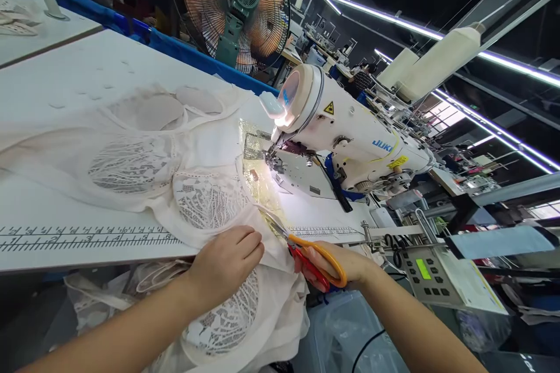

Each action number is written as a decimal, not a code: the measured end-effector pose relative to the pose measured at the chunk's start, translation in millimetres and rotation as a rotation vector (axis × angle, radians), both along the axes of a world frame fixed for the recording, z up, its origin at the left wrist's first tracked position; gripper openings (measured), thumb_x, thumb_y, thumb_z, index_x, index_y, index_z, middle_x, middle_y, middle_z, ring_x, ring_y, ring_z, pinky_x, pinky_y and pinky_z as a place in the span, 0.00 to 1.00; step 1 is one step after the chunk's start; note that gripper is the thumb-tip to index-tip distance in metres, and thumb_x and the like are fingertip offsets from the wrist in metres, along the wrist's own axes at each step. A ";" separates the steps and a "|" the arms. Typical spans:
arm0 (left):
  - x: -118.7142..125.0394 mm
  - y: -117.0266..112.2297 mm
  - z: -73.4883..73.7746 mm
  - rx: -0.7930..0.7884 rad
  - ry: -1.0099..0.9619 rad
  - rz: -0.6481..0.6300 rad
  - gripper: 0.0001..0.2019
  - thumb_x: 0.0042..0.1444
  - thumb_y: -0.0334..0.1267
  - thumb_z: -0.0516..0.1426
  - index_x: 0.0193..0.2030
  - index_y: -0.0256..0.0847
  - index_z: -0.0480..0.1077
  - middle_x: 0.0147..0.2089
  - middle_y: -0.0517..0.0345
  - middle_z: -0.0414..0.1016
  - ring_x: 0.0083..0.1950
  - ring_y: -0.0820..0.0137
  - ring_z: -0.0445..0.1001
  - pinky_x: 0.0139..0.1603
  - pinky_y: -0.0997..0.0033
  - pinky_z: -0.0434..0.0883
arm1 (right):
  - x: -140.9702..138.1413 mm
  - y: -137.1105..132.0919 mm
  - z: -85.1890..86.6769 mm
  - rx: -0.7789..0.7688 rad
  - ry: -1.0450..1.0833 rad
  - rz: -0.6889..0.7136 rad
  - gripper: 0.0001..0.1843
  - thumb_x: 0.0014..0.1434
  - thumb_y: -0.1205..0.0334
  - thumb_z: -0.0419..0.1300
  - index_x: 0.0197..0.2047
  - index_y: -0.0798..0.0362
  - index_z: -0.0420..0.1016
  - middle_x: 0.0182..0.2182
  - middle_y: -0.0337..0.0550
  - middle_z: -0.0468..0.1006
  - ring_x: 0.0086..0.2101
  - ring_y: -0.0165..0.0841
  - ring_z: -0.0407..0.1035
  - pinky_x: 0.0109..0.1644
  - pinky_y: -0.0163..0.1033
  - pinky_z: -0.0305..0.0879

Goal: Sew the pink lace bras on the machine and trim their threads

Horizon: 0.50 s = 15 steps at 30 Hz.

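White lace bras (210, 201) lie joined or overlapping across the table, and more of them hang over its front edge. My left hand (230, 262) is closed on the bra fabric at that edge, its fingers curled under and partly hidden. In my right hand (321, 265) is a pair of scissors (292, 239) with orange and red handles. Their blades point up and left, touching or very near the bra's side edge; whether they are spread is hard to see. Just beyond the blades is the sewing machine (350, 122), its lamp lit over the needle area.
A printed ruler (87, 239) runs along the table's front. Behind the table stands a large fan (244, 6). To the right are a control panel (422, 271) and thread cones (441, 64). A clear plastic bin (350, 326) sits below. A person works far back.
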State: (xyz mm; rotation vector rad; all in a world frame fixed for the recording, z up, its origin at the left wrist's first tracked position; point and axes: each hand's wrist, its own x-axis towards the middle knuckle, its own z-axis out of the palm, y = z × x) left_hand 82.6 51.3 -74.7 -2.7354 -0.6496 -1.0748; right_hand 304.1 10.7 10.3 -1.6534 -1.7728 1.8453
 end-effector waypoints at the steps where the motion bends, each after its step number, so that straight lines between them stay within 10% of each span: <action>1: -0.5 -0.4 0.1 -0.005 0.007 -0.003 0.16 0.62 0.25 0.45 0.31 0.35 0.72 0.32 0.52 0.74 0.37 0.66 0.70 0.37 0.68 0.72 | -2.4 1.6 -0.9 0.001 -0.006 -0.017 0.35 0.49 0.24 0.43 0.29 0.50 0.63 0.14 0.31 0.58 0.14 0.26 0.54 0.17 0.35 0.52; 8: -1.0 0.1 -2.6 -0.002 -0.011 -0.011 0.14 0.61 0.24 0.48 0.29 0.35 0.70 0.32 0.54 0.74 0.37 0.67 0.71 0.36 0.70 0.72 | 5.4 -0.5 13.7 0.107 -0.041 -0.143 0.26 0.50 0.34 0.56 0.29 0.51 0.59 0.17 0.28 0.57 0.14 0.23 0.52 0.15 0.30 0.50; 15: -0.6 -2.6 5.1 -0.010 -0.070 0.012 0.14 0.61 0.25 0.46 0.29 0.36 0.69 0.33 0.53 0.74 0.35 0.68 0.72 0.32 0.71 0.72 | -11.9 38.8 -8.6 0.895 -0.461 -0.147 0.11 0.51 0.57 0.60 0.27 0.50 0.60 0.31 0.43 0.74 0.32 0.35 0.68 0.34 0.38 0.63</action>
